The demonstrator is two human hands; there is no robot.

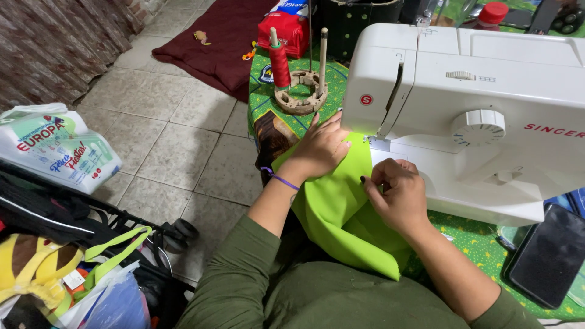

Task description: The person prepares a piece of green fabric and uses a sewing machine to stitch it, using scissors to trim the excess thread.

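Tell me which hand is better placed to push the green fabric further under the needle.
Left. The left hand lies flat on the green fabric right beside the sewing machine head, fingers pointing toward the needle area. The right hand pinches the fabric's edge nearer the body.

Sewing machine [475, 116] on the table [481, 244], right of centre; fabric [341, 207] runs from under its needle end toward the person, draping off the table edge; left hand [320, 149] flat on the fabric, left of the needle; right hand [396, 195] on the fabric in front of the machine; thread stand [300, 91] behind the left hand; phone [548, 256] front right; bags [58, 146] on the floor far left.
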